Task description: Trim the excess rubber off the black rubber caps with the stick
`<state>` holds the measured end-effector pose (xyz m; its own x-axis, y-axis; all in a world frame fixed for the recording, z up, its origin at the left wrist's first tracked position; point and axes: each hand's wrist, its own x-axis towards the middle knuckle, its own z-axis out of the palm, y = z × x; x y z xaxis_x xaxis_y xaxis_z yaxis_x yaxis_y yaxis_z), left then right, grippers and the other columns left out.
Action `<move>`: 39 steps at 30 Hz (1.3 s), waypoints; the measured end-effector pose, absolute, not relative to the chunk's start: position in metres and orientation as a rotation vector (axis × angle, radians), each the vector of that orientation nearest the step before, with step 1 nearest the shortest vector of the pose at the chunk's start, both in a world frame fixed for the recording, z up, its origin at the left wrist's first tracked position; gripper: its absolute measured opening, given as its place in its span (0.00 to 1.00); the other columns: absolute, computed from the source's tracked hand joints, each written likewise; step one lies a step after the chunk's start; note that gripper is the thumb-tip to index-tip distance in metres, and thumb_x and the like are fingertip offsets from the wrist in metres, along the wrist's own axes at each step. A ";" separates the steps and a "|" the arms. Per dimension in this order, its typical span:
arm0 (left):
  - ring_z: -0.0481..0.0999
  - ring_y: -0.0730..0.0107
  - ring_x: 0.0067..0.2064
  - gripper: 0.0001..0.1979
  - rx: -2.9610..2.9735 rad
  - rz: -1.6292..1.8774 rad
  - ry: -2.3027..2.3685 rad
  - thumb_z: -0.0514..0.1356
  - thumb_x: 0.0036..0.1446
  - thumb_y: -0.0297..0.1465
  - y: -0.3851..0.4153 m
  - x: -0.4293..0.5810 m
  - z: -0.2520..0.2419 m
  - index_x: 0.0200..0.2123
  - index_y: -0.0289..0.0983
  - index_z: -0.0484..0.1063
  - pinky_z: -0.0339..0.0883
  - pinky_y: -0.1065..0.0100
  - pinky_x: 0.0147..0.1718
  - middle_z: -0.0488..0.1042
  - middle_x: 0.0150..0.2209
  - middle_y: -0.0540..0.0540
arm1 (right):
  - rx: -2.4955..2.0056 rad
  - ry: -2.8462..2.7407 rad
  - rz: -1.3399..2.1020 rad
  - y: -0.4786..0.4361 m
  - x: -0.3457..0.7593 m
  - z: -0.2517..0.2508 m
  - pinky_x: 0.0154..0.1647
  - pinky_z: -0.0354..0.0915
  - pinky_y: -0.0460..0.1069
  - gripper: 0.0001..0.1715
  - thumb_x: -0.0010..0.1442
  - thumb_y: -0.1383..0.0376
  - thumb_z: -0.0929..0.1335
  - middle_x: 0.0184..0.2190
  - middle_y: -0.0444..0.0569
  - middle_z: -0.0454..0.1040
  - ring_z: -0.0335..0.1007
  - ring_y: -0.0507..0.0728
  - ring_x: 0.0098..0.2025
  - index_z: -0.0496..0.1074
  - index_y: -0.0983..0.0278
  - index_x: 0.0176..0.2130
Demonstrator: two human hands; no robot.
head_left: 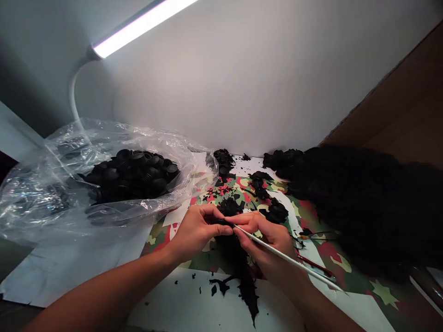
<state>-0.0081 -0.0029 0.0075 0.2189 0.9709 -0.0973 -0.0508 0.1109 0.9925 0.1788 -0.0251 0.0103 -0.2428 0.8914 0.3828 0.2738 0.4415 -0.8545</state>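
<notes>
My left hand [200, 230] is closed, pinching a small dark black piece [224, 222] between thumb and fingers. My right hand [268, 237] grips a long, thin white stick [287, 258] like a pen. The stick's near end points at the black piece, and its far end slants down to the right. My right fingertips meet the black piece too, so its shape is mostly hidden. Below my hands lies a heap of torn black scraps [238, 263], trailing down over white paper [187, 299].
A clear plastic bag [62, 184] with many round, ribbed black pieces [134, 173] lies open at left, under a lit lamp [145, 25]. A large black mass [374, 212] fills the right side. A slim red tool [314, 265] rests on the camouflage-patterned sheet [332, 258]. Cardboard [398, 101] stands behind.
</notes>
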 end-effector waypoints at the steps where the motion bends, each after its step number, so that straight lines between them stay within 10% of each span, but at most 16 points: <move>1: 0.66 0.73 0.25 0.10 1.185 1.000 1.054 0.74 0.41 0.31 -0.003 -0.008 0.007 0.22 0.36 0.77 0.58 0.72 0.24 0.72 0.21 0.52 | -1.003 -1.767 0.779 -0.025 0.177 0.010 0.43 0.72 0.54 0.11 0.63 0.68 0.69 0.40 0.49 0.84 0.79 0.59 0.40 0.74 0.59 0.28; 23: 0.56 0.80 0.16 0.18 1.244 0.551 1.078 0.74 0.40 0.35 0.002 -0.019 0.013 0.20 0.37 0.66 0.43 0.74 0.16 0.60 0.14 0.60 | -0.921 -1.848 1.213 -0.011 0.194 0.009 0.45 0.71 0.52 0.11 0.65 0.66 0.70 0.46 0.52 0.83 0.80 0.58 0.43 0.73 0.62 0.30; 39: 0.61 0.77 0.23 0.16 1.369 0.636 1.131 0.73 0.42 0.33 -0.003 -0.020 0.016 0.21 0.36 0.67 0.52 0.73 0.22 0.65 0.20 0.56 | -1.050 -2.150 0.163 0.003 0.200 -0.003 0.47 0.64 0.56 0.10 0.68 0.71 0.64 0.38 0.53 0.82 0.77 0.60 0.42 0.74 0.63 0.38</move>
